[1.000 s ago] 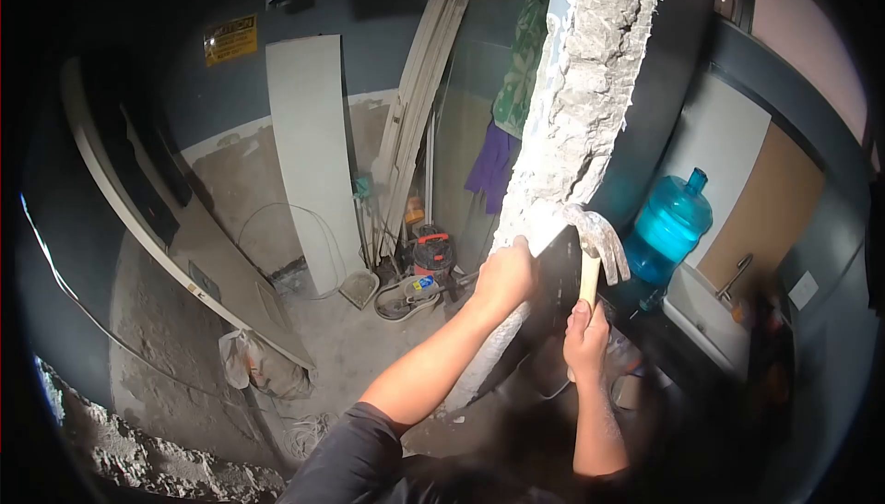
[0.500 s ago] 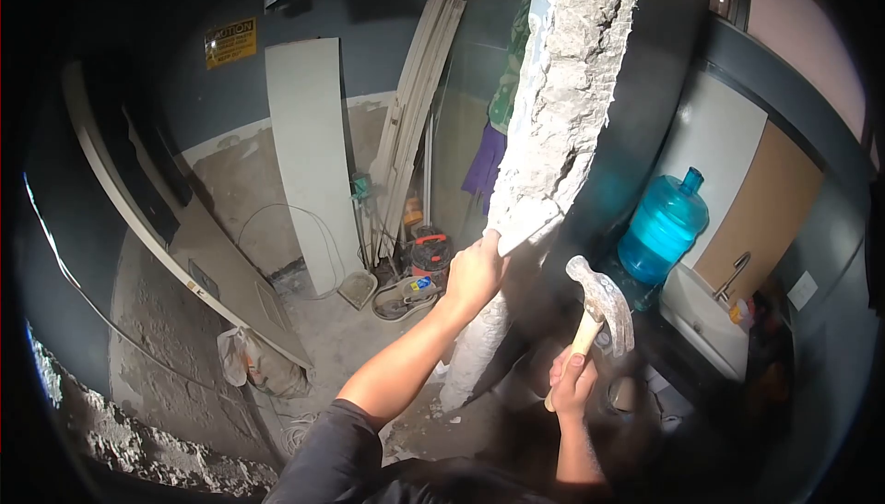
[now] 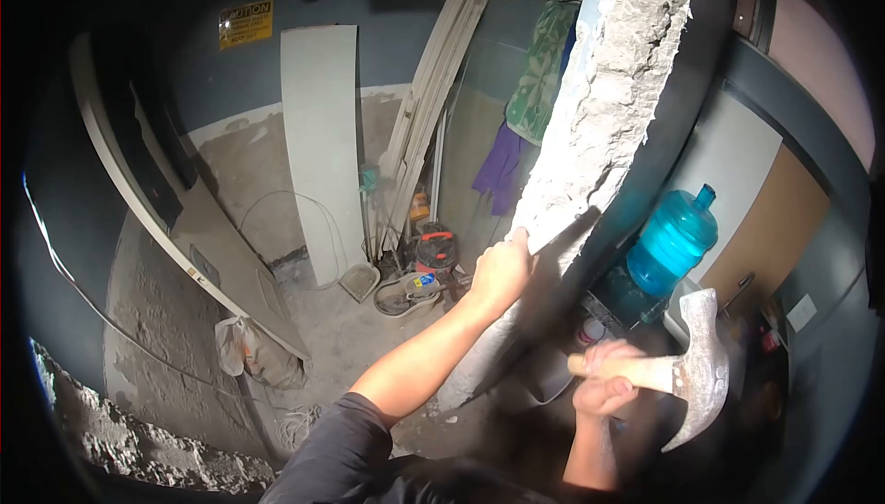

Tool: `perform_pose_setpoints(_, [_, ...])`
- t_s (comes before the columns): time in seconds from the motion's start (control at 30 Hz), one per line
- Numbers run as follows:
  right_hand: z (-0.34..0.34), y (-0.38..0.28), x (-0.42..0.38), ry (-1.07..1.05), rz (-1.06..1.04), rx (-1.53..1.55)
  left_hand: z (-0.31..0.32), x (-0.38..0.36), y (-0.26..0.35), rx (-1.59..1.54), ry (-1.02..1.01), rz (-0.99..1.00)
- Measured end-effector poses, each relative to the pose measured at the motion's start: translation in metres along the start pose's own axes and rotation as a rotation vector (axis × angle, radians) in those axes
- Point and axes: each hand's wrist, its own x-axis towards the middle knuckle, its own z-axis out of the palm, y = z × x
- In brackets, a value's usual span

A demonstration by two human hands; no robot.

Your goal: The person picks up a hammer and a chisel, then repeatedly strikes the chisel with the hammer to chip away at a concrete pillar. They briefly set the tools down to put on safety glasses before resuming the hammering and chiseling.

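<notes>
The rough, chipped white edge of a wall runs from the top down to the middle. My left hand is closed against its lower part, and what it grips is hidden by the fingers and the pale plaster. A dark narrow shape, which I cannot tell as tool or shadow, lies across the plaster just right of that hand. Lower right, my right hand is wrapped round the wooden handle of a claw hammer. The hammer's metal head is to the right of the hand, away from the wall edge.
A blue water bottle stands at the right, near a brown panel. A white board and long strips lean at the back. On the floor are a dustpan, a tray, a red-black machine and a bag.
The hammer has swung down and right, its head turning from upright to pointing right. My left hand stays at the wall edge. The whole view has shifted slightly.
</notes>
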Motion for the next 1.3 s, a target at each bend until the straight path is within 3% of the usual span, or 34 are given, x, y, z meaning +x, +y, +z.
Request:
perform_pose_setpoints(0.03, [0.004,0.011,0.011,-0.026,-0.171,-0.167,0.002,0.0,-0.002,-0.001,-0.006,0.0])
perform_pose_setpoints(0.1, [-0.017,0.04,-0.011,-0.219,0.031,-0.625,0.006,0.001,-0.003,0.003,0.015,0.01])
perform_pose_setpoints(0.17, [-0.02,0.077,-0.024,-0.258,0.547,-0.633,0.002,0.001,0.0,0.001,0.001,-0.002])
perform_pose_setpoints(0.2, [-0.014,0.065,-0.02,-0.225,0.615,-0.568,0.0,0.002,0.001,0.002,-0.014,-0.017])
perform_pose_setpoints(0.23, [-0.007,0.062,-0.02,-0.154,0.53,-0.535,-0.002,0.005,0.002,0.005,0.003,-0.015])
perform_pose_setpoints(0.3, [0.005,0.034,-0.017,-0.064,0.583,-0.282,0.002,0.002,0.002,-0.037,-0.008,-0.041])
perform_pose_setpoints(0.43, [0.021,0.033,-0.001,-0.006,0.078,-0.056,-0.002,0.0,0.012,-0.025,-0.066,-0.083])
perform_pose_setpoints(0.5, [0.007,0.061,-0.02,-0.087,0.412,-0.371,0.0,-0.002,0.013,-0.02,-0.062,-0.084])
perform_pose_setpoints(0.53, [0.004,0.064,-0.013,-0.12,0.721,-0.408,0.0,-0.001,0.015,-0.036,-0.06,-0.1])
perform_pose_setpoints(0.63, [-0.008,0.041,-0.008,-0.041,0.852,-0.282,-0.001,0.0,0.018,-0.039,-0.046,-0.098])
perform_pose_setpoints(0.7, [-0.003,0.017,-0.007,0.019,0.642,-0.128,-0.001,-0.003,0.02,-0.03,-0.065,-0.119])
perform_pose_setpoints(0.8, [0.009,0.011,0.009,0.028,-0.005,0.062,0.004,-0.003,0.021,-0.03,-0.055,-0.135])
perform_pose_setpoints(0.83, [0.018,0.005,0.01,0.079,-0.005,0.145,0.004,-0.003,0.02,-0.029,-0.057,-0.137])
perform_pose_setpoints(0.9, [0.001,0.033,0.005,-0.079,-0.147,-0.306,0.005,-0.004,0.021,-0.03,-0.047,-0.132])
perform_pose_setpoints(0.93, [-0.007,0.049,-0.023,-0.078,0.344,-0.171,0.004,-0.004,0.024,-0.024,-0.054,-0.149])
perform_pose_setpoints(0.97, [-0.009,0.062,-0.026,-0.174,0.616,-0.484,0.007,-0.004,0.023,-0.026,-0.054,-0.144])
perform_pose_setpoints(1.1, [-0.011,0.03,-0.024,-0.016,0.703,-0.314,0.014,-0.001,0.014,-0.009,0.058,-0.08])
perform_pose_setpoints(1.27, [0.002,-0.008,0.022,0.061,-0.043,-0.097,0.018,-0.004,0.018,-0.012,0.049,-0.104])
perform_pose_setpoints(1.3, [0.004,-0.012,0.024,0.051,-0.057,0.009,0.018,-0.003,0.017,-0.029,0.05,-0.1])
